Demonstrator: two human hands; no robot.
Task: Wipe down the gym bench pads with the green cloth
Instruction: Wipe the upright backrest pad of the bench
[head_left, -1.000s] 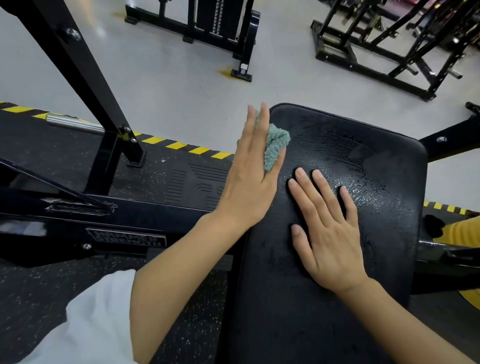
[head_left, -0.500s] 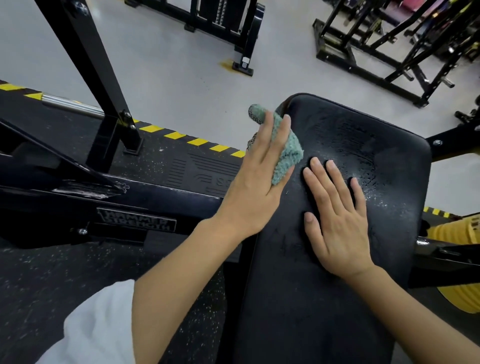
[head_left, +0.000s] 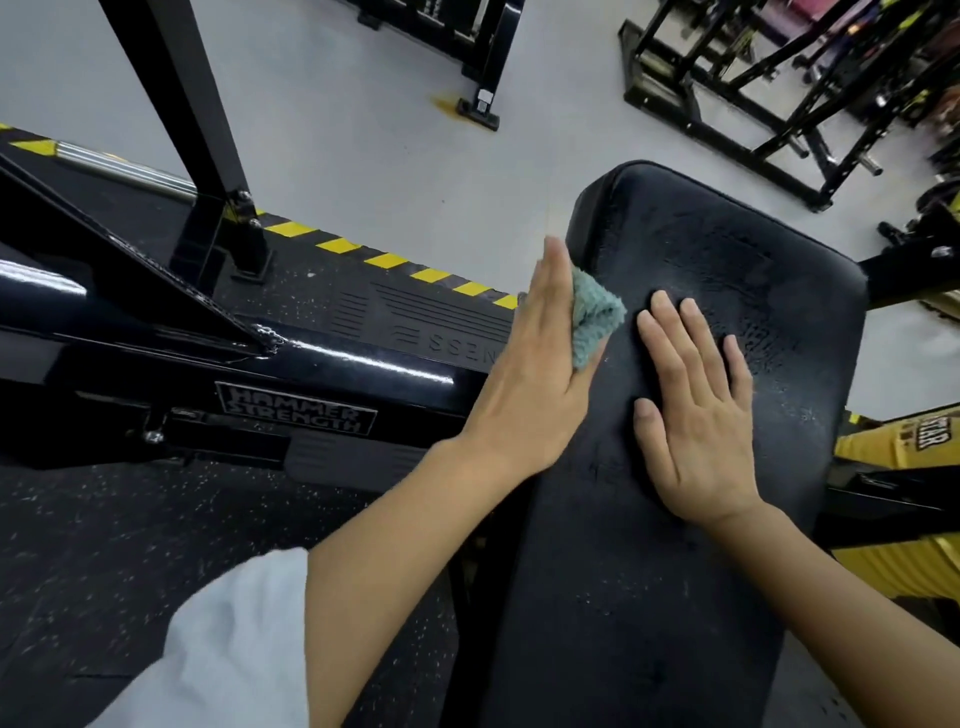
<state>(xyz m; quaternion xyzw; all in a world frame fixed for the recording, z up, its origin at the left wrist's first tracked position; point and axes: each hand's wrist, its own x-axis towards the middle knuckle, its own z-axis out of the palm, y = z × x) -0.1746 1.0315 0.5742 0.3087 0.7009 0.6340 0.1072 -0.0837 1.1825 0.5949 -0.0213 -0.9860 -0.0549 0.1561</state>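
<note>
A black gym bench pad (head_left: 737, 249) runs from the bottom centre up to the right, its surface streaked with damp marks. My left hand (head_left: 535, 384) presses the green cloth (head_left: 595, 317) against the pad's left side edge, fingers straight, the cloth bunched under the palm and sticking out on the right. My right hand (head_left: 696, 415) lies flat on top of the pad, fingers spread, holding nothing.
A black Hammer Strength frame (head_left: 291, 364) and an upright post (head_left: 208, 171) stand to the left on a dark rubber mat with yellow-black hazard striping (head_left: 384, 260). A steel bar (head_left: 124, 169) lies far left. Black racks (head_left: 779, 104) stand at the back. Yellow plates (head_left: 904, 447) sit right.
My left hand with the cloth has slid down and back along the pad's left edge, turning more side-on. My right hand stays flat on the pad. The view shifted slightly.
</note>
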